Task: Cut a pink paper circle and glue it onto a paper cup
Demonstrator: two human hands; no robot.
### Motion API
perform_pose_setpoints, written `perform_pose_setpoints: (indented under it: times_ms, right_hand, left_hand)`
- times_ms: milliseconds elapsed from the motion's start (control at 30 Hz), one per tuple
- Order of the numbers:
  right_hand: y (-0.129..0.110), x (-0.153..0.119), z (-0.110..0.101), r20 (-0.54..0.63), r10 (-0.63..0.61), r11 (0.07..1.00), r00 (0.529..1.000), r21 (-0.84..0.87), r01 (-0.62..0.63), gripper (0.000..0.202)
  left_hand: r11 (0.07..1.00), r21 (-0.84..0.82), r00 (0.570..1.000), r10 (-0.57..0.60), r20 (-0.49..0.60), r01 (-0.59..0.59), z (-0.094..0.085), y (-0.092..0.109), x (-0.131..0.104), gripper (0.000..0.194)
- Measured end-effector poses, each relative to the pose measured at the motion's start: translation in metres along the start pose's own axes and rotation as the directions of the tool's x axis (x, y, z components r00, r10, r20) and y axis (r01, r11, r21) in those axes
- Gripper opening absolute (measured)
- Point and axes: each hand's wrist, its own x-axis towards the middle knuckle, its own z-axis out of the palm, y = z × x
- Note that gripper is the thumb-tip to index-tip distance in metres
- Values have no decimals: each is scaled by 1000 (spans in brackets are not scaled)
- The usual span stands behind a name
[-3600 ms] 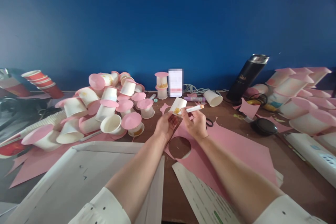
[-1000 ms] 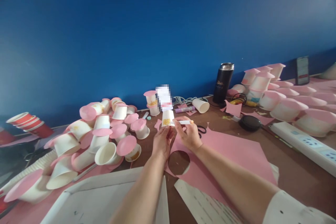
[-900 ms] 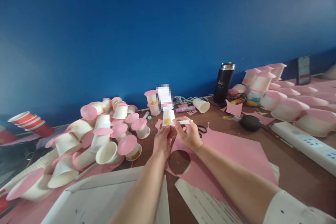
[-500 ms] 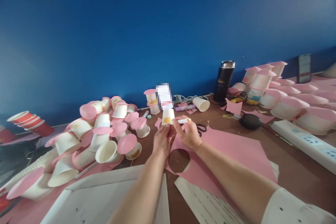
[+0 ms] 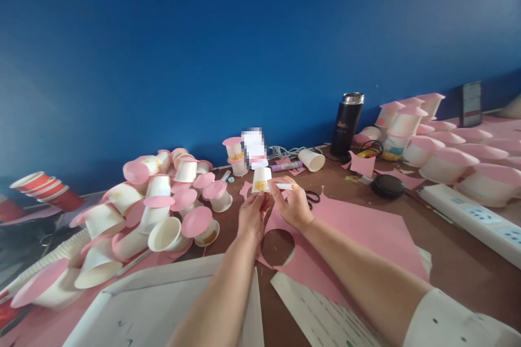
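Observation:
A small white paper cup (image 5: 261, 174) with a yellow print stands upside down in the fingers of my left hand (image 5: 253, 214), which grips it near its rim. My right hand (image 5: 293, 206) is closed on a white glue stick (image 5: 285, 186), its near end by the cup's right side. Below my hands lies a pink paper sheet (image 5: 350, 227) with a round hole cut in it. Black scissors (image 5: 312, 198) lie partly behind my right hand. A phone (image 5: 255, 149) stands upright just behind the cup.
Many cups with pink paper discs (image 5: 197, 222) crowd the left, beside stacked red cups (image 5: 49, 190). At the right are a black thermos (image 5: 347, 126), more disc-topped cups (image 5: 450, 160), a round black case (image 5: 388, 186) and a power strip (image 5: 474, 222). A white box lid (image 5: 175, 303) lies in front.
The cup has turned slightly in my left hand and shifted a little to the right. My right hand and the glue stick have barely moved.

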Motion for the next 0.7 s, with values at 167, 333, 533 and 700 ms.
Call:
perform_pose_setpoints:
  times_ms: [167,333,533,700]
  right_hand:
    - [1,0,0,-16,-16,1000,1000,0,16,16]
    - [0,0,0,-16,-15,1000,1000,6,15,15]
    - [-2,1,-1,-7,14,1000,1000,-9,-14,15]
    - [0,1,0,-23,5,1000,1000,-8,-5,14]
  left_hand:
    - [1000,-10,1000,-16,-20,16,1,1,-1,4]
    - [1000,-12,1000,-20,-18,20,1,1,-1,5]
    - [1000,-9,1000,-8,-25,8,2,2,-1,5]
    - [1000,-22,999,-12,-46,11,3,2,-1,4]
